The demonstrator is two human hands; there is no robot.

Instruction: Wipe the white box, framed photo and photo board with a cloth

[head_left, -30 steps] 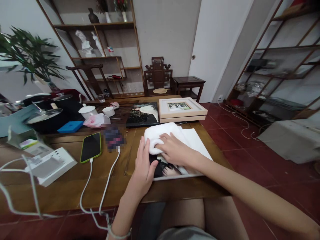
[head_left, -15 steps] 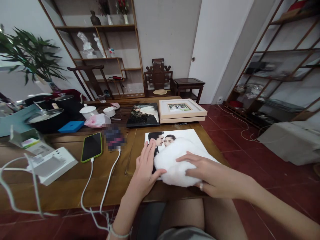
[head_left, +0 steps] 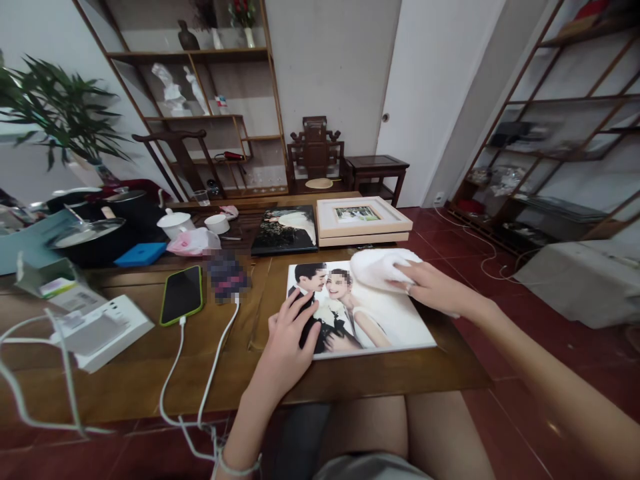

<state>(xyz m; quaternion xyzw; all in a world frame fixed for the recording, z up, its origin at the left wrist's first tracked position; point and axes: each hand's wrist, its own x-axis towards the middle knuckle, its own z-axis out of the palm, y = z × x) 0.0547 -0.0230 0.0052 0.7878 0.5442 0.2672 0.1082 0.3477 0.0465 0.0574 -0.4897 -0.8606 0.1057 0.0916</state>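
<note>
A photo panel [head_left: 373, 333] showing a couple lies flat on the wooden table near its front edge. My left hand [head_left: 293, 333] rests with spread fingers on the panel's left side. At the panel's far right corner, my right hand [head_left: 433, 287] grips a fluffy white cloth [head_left: 377, 267], which lies partly over the picture and reaches its right edge. Some of the right fingers are hidden in the cloth.
Behind the panel lie a dark photo panel [head_left: 285, 230] and stacked pale frames [head_left: 363, 230]. To the left are a phone [head_left: 181, 295] on a white cable, a blurred dark object [head_left: 227, 277], an open white box [head_left: 115, 330], a blue box [head_left: 141, 254] and pots [head_left: 90, 233].
My right hand has moved the white cloth away from me and to the right, uncovering the middle of the picture. My left hand stays on the left side, its fingers more spread.
</note>
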